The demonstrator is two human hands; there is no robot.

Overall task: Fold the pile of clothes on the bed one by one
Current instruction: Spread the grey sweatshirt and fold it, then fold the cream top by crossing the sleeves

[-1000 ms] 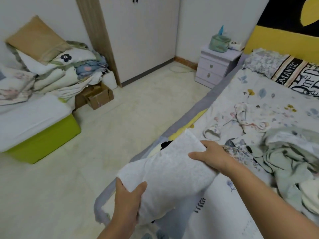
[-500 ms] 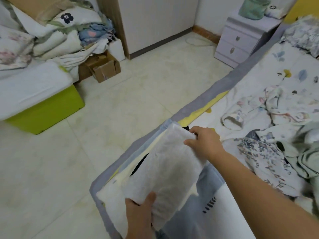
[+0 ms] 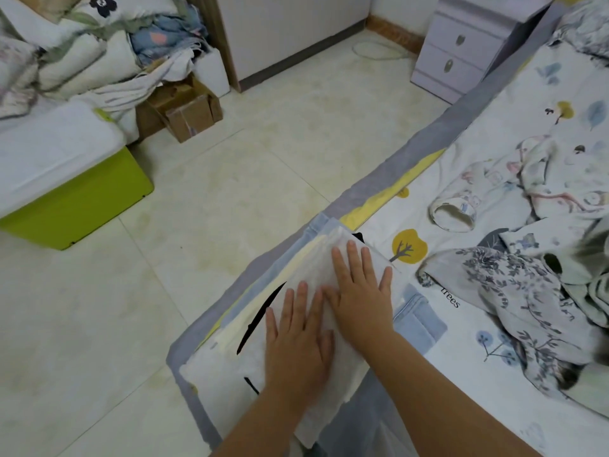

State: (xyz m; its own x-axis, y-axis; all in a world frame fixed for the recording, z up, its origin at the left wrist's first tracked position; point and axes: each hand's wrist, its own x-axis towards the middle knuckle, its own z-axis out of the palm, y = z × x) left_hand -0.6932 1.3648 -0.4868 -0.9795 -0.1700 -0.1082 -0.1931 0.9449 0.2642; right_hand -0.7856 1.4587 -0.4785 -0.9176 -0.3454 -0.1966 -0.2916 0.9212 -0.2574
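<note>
A: Both hands lie flat now. The left hand [image 3: 298, 338] and the right hand [image 3: 361, 291] press side by side, fingers straight and spread, on the folded white garment [image 3: 316, 387]; neither grips anything.

B: Half a second ago they pinched it, the left at the near edge, the right at the far corner?

A: Yes. The grip has turned into flat palms, and the garment has settled on top of the folded stack [image 3: 263, 291] at the near left corner of the bed [image 3: 494, 374].

B: What does the cloth look like?

A: Soft, slightly nubbly white fabric in a long rectangle. Under it show cream and pale blue folded edges, and a black strip peeks out on the left side.

B: And the rest of the clothes?

A: The unfolded pile [image 3: 540, 285] sits to the right: a crumpled grey floral piece, mint green cloth, and a small printed sleeve [image 3: 456, 212] farther off. The sheet is smooth, printed with trees and leaves.

B: Beyond the bed?

A: Pale tiled floor [image 3: 204, 199], a lime-green box [image 3: 79, 206] at left, a cardboard box [image 3: 189, 113], and a lilac nightstand [image 3: 461, 51] at the far end.
</note>
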